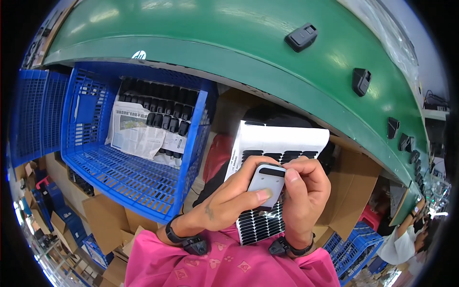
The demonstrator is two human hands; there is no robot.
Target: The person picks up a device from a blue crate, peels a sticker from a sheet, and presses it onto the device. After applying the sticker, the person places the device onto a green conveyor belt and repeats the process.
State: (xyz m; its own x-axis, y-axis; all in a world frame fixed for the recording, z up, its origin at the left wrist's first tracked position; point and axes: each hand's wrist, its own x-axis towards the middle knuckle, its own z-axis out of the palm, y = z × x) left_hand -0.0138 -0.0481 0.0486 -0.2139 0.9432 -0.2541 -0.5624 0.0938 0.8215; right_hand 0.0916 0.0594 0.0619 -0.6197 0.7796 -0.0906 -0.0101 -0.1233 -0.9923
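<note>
My left hand [234, 196] grips a flat grey casing [265, 184] with rounded corners, thumb across its face. Black strips [271, 171] lie across the casing's two ends, and small dark holes show on its face. At the casing's right edge, my right hand [306, 191] has thumb and forefinger pressed together near the upper corner; what is between them, if anything, is hidden. Beneath both hands, a white sheet [282, 136] lies over my lap, carrying rows of black elongated stickers [260, 227].
Left of me stands a blue plastic crate [129, 172] with newspaper and rows of black parts [167, 107]. A green conveyor belt [215, 24] curves past ahead, bearing spaced black devices [301, 37]. Cardboard boxes [351, 186] stand beside my lap. Another person [399, 244] sits at far right.
</note>
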